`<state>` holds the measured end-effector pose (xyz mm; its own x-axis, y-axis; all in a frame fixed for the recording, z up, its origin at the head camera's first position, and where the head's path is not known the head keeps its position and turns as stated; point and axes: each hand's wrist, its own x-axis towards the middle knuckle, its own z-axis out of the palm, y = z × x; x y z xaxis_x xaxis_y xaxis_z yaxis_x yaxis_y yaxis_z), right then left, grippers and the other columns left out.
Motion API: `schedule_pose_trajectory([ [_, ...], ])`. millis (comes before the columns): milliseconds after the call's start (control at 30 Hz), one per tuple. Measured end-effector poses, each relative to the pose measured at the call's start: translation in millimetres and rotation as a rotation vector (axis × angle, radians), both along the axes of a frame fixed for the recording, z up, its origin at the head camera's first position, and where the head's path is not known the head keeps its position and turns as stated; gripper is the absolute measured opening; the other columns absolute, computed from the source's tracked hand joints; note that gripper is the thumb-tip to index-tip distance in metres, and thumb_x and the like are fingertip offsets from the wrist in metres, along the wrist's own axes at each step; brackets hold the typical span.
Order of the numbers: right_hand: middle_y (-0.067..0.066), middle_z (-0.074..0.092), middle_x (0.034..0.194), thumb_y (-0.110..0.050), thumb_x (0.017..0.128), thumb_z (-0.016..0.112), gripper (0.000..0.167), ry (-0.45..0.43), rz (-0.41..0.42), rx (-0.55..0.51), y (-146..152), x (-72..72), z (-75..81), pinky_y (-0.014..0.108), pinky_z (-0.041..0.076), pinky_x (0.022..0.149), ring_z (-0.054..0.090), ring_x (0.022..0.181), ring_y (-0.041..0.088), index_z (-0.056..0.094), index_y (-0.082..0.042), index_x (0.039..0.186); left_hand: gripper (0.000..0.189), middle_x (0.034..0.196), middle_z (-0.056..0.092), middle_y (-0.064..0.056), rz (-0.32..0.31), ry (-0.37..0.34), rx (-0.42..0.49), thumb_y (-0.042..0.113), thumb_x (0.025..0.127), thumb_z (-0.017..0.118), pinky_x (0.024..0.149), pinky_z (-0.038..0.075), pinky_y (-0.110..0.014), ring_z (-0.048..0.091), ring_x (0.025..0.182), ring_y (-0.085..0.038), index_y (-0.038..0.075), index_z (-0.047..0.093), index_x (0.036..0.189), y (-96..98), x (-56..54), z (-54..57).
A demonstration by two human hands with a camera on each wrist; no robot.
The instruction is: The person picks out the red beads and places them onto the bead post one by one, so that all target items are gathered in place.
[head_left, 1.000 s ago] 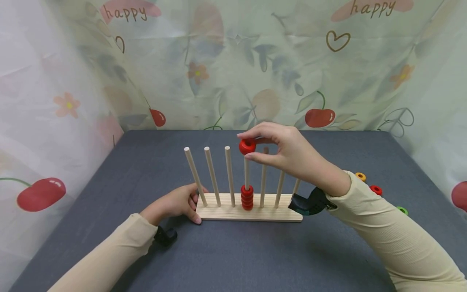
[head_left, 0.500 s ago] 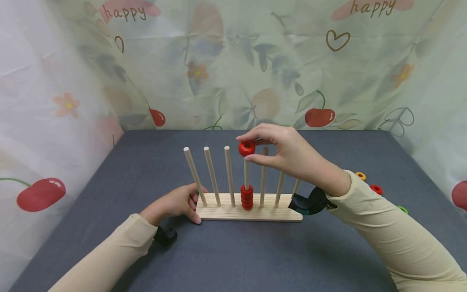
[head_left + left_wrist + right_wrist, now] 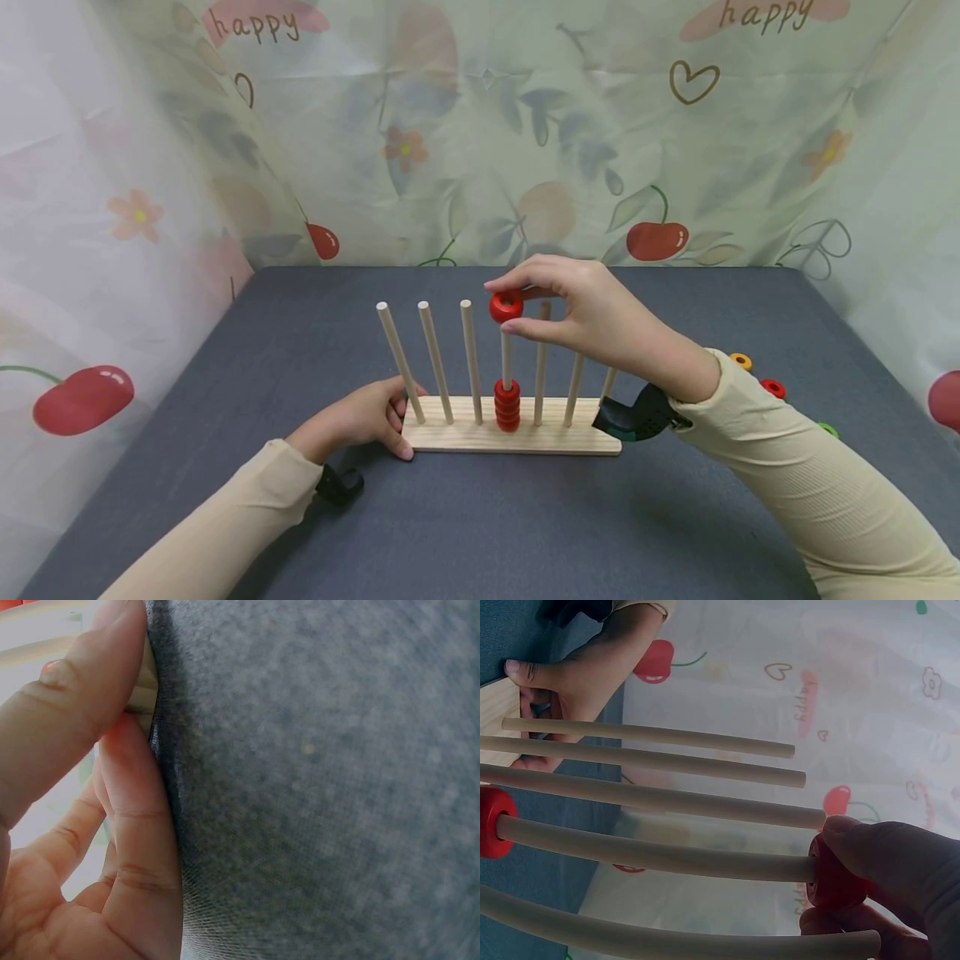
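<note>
My right hand (image 3: 581, 304) pinches a red wooden ring (image 3: 506, 307) between thumb and fingers at the top of the middle peg (image 3: 507, 358). In the right wrist view, the peg's tip meets the hole of that red ring (image 3: 832, 877). Several red rings (image 3: 507, 407) are stacked at the foot of the same peg. The peg stands in a pale wooden base (image 3: 450, 439) with a row of other bare pegs (image 3: 472, 362). My left hand (image 3: 367, 417) grips the base's left end, thumb at the front edge; close up, the left wrist view shows its fingers (image 3: 139, 825) against the wood.
Beyond my right forearm lie a yellow ring (image 3: 741, 362), a red ring (image 3: 773, 389) and a partly hidden green ring (image 3: 828, 430). The dark grey table (image 3: 480, 525) ends at a printed cloth backdrop (image 3: 480, 167). Pegs to the right stand under my right hand.
My right hand has come down very slightly with the red ring at the peg's top. The left hand keeps its hold on the base.
</note>
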<state>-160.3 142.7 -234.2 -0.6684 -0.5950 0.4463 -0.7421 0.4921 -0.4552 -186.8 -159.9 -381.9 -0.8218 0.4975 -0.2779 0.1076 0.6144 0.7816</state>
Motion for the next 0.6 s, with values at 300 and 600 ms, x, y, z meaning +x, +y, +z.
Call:
schedule_pose_trajectory([
  [300, -0.004, 0.068, 0.111, -0.015, 0.08, 0.079, 0.041, 0.002, -0.003, 0.008, -0.3, 0.4, 0.7, 0.029, 0.051, 0.078, 0.062, 0.098, 0.007, 0.068, -0.014, 0.12, 0.076, 0.087, 0.053, -0.01, 0.006, -0.004, 0.0, -0.001, 0.059, 0.09, 0.066, 0.046, -0.03, 0.052, 0.073, -0.019, -0.002, 0.053, 0.126, 0.4, -0.1, 0.7],
  [600, -0.004, 0.068, 0.111, -0.016, 0.081, 0.079, 0.041, 0.004, -0.008, 0.019, -0.4, -0.2, 0.8, 0.029, 0.051, 0.079, 0.062, 0.096, 0.008, 0.068, -0.014, 0.12, 0.075, 0.085, 0.052, -0.01, 0.015, -0.012, -0.001, -0.002, 0.059, 0.089, 0.063, 0.044, -0.027, 0.051, 0.072, -0.018, -0.001, 0.054, 0.125, 1.1, -0.5, 1.2],
])
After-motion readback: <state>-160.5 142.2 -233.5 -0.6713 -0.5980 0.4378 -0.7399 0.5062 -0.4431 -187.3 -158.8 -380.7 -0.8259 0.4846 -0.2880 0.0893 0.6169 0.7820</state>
